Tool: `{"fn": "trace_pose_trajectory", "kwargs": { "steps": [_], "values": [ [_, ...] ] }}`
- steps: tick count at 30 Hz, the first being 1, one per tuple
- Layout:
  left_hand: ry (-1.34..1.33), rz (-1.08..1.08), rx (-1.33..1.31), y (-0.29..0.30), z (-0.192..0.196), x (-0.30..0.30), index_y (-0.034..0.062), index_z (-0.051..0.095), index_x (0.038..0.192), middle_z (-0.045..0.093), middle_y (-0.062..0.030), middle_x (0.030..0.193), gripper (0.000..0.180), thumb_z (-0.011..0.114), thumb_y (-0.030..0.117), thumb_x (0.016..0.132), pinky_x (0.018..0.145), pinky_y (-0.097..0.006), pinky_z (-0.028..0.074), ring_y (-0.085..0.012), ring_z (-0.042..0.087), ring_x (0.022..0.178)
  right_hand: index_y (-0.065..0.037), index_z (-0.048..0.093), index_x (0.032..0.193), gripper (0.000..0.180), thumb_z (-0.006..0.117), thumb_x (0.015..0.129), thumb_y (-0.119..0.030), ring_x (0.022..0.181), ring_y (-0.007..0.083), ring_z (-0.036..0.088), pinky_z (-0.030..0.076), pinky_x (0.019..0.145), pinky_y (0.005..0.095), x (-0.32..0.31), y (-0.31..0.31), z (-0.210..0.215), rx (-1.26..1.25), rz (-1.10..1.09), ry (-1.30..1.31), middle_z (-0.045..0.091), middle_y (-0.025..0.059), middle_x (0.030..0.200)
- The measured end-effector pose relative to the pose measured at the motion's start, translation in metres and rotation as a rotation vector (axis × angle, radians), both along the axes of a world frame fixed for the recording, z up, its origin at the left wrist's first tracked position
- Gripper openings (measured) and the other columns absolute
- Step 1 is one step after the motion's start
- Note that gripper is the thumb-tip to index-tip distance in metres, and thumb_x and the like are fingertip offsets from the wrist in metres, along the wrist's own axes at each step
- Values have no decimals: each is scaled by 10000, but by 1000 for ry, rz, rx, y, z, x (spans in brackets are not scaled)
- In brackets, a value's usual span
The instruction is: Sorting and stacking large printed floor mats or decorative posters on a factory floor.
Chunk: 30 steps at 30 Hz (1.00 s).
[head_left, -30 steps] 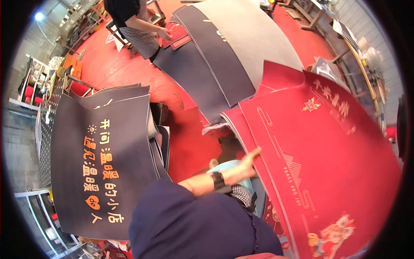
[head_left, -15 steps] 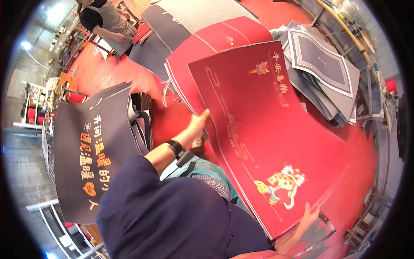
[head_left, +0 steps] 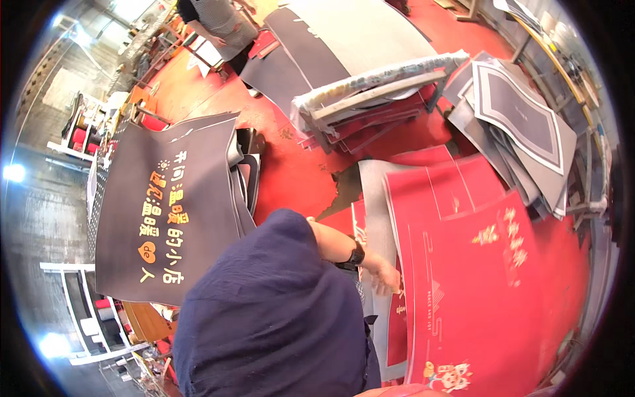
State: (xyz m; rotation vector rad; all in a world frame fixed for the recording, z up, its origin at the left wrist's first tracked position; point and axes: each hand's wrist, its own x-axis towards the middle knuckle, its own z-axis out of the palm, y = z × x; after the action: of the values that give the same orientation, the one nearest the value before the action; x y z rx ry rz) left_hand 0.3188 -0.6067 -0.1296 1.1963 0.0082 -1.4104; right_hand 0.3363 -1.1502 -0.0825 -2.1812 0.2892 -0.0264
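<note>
A large red floor mat with light lettering and cartoon prints lies at the right, over a pile of other mats. My left hand, a dark band on its wrist, is closed at the mat's left edge; the fingertips are partly hidden there. Beneath that edge show a grey mat and part of another red one. My right hand is out of view. A navy sleeve and my leaning body fill the lower middle.
Dark printed mats are stacked at the left. A wooden-framed table carrying grey mats stands ahead, and more grey mats are piled at the far right. Another person stands at the back. White racks line the left.
The red mat has gone from being held up between both hands to lying lower at the right. My left hand has moved right and down; my right hand has left the view.
</note>
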Motion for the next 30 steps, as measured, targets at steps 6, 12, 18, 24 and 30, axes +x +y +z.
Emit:
{"fn": "trace_pose_trajectory", "kwargs": {
  "steps": [6, 12, 18, 24, 30],
  "values": [
    [-254, 780, 90, 164, 76, 2, 16, 392, 1233, 537, -166, 1100, 514, 506, 337, 848, 667, -335, 506, -246, 590, 899, 85, 433, 1134, 408, 568, 796, -97, 1024, 245, 494, 396, 887, 334, 52, 120, -89, -574, 135, 177, 502, 185, 1138],
    [-313, 1492, -147, 411, 92, -65, 14, 380, 1214, 549, -220, 1063, 459, 459, 307, 870, 706, -359, 489, -297, 592, 889, 37, 356, 1246, 511, 549, 800, -121, 1175, 325, 372, 284, 994, 375, 109, 448, -62, -328, 785, 102, 405, 225, 1240],
    [-199, 1781, 350, 601, 3, -95, 42, 383, 1221, 517, -202, 1129, 577, 515, 431, 816, 757, -386, 455, -292, 572, 919, 14, 345, 1263, 495, 524, 816, -102, 1216, 311, 331, 268, 1006, 376, 137, 728, 7, -145, 918, -152, 358, 202, 1293],
    [11, 1714, 593, 708, -119, -20, 62, 363, 1256, 457, -155, 1192, 667, 556, 477, 771, 813, -418, 414, -256, 500, 993, -47, 306, 1307, 512, 478, 859, -225, 1270, 313, 239, 181, 1009, 505, 171, 943, -2, -329, 911, -419, 282, 144, 1362],
    [247, 1768, 605, 765, -188, 43, -3, 388, 1218, 532, -119, 1073, 654, 604, 409, 757, 745, -375, 422, -189, 502, 900, -45, 429, 1230, 515, 558, 780, -260, 1275, 280, 250, 104, 999, 561, 165, 1022, -27, -745, 777, -313, 398, 103, 1303]
  ]
}}
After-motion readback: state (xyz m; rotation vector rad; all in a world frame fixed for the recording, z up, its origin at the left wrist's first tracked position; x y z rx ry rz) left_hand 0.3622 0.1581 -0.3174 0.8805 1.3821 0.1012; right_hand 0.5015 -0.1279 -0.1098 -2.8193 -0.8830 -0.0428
